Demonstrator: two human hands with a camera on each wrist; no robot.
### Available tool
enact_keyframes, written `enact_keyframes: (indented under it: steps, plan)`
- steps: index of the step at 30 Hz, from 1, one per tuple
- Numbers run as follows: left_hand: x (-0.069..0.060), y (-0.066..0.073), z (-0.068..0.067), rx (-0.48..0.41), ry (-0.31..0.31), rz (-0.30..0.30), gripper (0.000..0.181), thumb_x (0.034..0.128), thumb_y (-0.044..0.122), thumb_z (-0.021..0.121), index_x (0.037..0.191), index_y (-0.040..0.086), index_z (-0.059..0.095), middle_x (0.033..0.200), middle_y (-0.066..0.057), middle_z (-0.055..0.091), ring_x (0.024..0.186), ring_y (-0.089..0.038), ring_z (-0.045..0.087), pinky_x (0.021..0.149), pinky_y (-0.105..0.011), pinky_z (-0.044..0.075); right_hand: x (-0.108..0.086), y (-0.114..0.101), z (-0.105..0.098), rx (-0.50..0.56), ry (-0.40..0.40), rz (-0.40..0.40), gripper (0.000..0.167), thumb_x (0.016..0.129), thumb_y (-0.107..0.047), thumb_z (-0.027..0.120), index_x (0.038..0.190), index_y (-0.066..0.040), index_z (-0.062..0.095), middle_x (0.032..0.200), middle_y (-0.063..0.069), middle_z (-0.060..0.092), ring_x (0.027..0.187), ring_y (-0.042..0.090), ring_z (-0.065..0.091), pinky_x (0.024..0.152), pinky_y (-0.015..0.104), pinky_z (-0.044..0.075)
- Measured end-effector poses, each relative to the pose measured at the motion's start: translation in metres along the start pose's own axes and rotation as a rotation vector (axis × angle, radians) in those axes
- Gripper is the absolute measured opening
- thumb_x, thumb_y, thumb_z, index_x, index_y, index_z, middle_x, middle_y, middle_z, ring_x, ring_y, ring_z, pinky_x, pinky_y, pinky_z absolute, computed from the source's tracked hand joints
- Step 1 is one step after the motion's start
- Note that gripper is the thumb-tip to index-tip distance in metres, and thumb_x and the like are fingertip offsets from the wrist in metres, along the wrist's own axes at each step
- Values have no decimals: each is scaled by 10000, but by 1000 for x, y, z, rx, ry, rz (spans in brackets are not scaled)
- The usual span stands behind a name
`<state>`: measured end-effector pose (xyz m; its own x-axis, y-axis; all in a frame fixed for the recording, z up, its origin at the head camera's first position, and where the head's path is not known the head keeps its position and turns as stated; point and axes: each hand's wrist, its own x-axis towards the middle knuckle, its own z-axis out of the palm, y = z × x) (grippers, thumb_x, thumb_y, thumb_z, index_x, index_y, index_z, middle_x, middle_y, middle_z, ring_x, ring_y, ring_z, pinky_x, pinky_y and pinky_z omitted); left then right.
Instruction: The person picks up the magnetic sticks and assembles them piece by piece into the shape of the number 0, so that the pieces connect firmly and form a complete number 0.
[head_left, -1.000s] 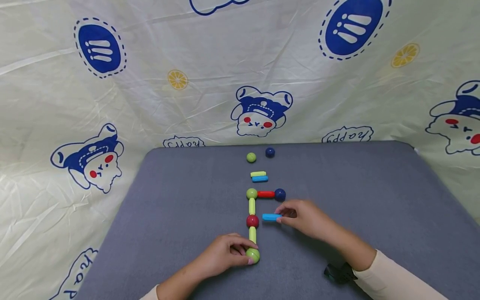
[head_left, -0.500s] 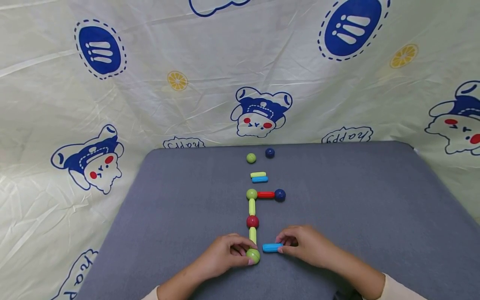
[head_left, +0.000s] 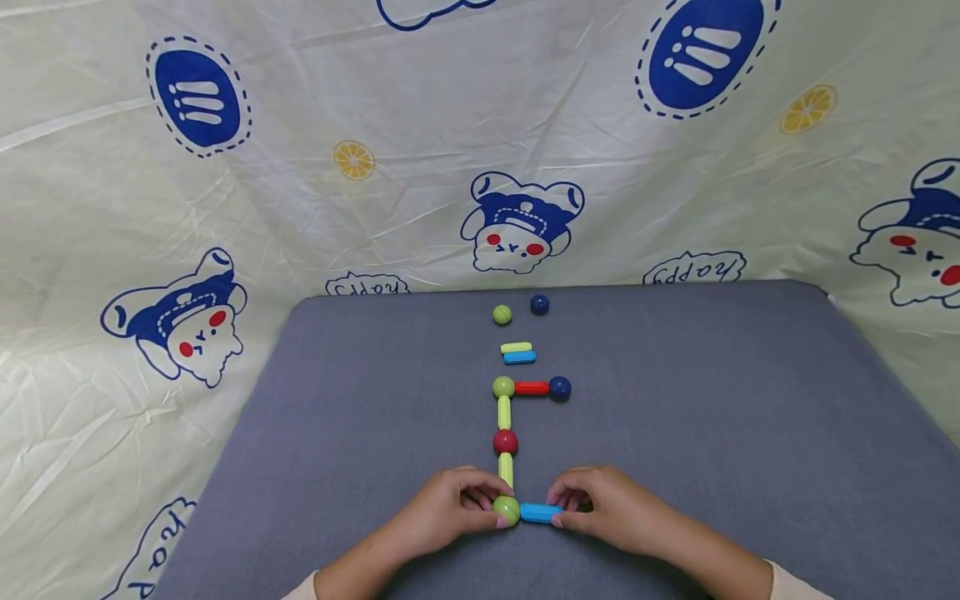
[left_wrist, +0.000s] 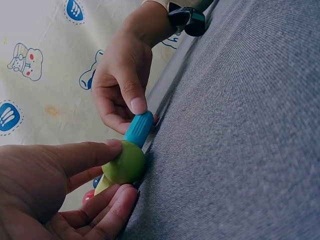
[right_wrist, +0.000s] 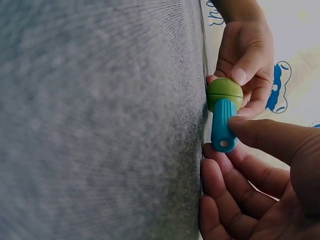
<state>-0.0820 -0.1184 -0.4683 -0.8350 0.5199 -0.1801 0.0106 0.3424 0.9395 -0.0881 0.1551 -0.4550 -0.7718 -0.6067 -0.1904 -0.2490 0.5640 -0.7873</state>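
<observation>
In the head view my left hand (head_left: 453, 510) pinches a green ball (head_left: 506, 511) at the near end of a chain lying on the table. My right hand (head_left: 611, 508) pinches a blue stick (head_left: 540, 512) by its right part, and the stick's left end touches that ball. Above the ball run a yellow-green stick (head_left: 506, 469), a red ball (head_left: 506, 442), another yellow-green stick (head_left: 504, 412) and a second green ball (head_left: 503, 387). From there a red stick (head_left: 532, 388) leads right to a dark blue ball (head_left: 559, 388). The right wrist view shows the blue stick (right_wrist: 224, 125) against the green ball (right_wrist: 225, 94).
Farther back on the grey table (head_left: 375, 400) lie a loose yellow-green stick (head_left: 516, 347) and a loose blue stick (head_left: 520, 357), side by side. Beyond them sit a loose green ball (head_left: 502, 315) and a dark blue ball (head_left: 539, 304). A printed curtain (head_left: 420, 100) hangs behind the table.
My right hand has brought the blue stick from beside the red ball toward me, then slightly left against the near green ball. My left hand has kept its hold and place.
</observation>
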Motion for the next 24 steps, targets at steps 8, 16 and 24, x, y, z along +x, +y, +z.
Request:
enact_keyframes:
  steps: [8, 16, 24]
  plan:
    - [1, -2, 0, 16, -9, -9, 227, 849, 161, 825, 1068, 172, 770, 966, 33, 659, 813, -34, 617, 721, -167, 531, 0, 1, 0, 5, -10, -1, 130, 905, -294, 769, 997, -218, 715, 902, -116, 645, 791, -9, 572, 695, 197, 506]
    - [2, -3, 0, 19, -6, -7, 222, 846, 164, 828, 1060, 175, 771, 953, 34, 654, 807, -33, 613, 715, -167, 531, 0, 3, 0, 14, -14, 13, 136, 913, -298, 759, 1013, -215, 716, 921, -106, 648, 804, 1, 571, 707, 197, 507]
    - [1, -3, 1, 12, -2, 4, 218, 848, 151, 823, 1059, 171, 769, 957, 24, 656, 806, -28, 620, 722, -164, 534, -1, 3, 0, 1, 3, -3, 161, 919, -310, 752, 1037, -206, 715, 941, -110, 645, 808, -13, 567, 711, 197, 510]
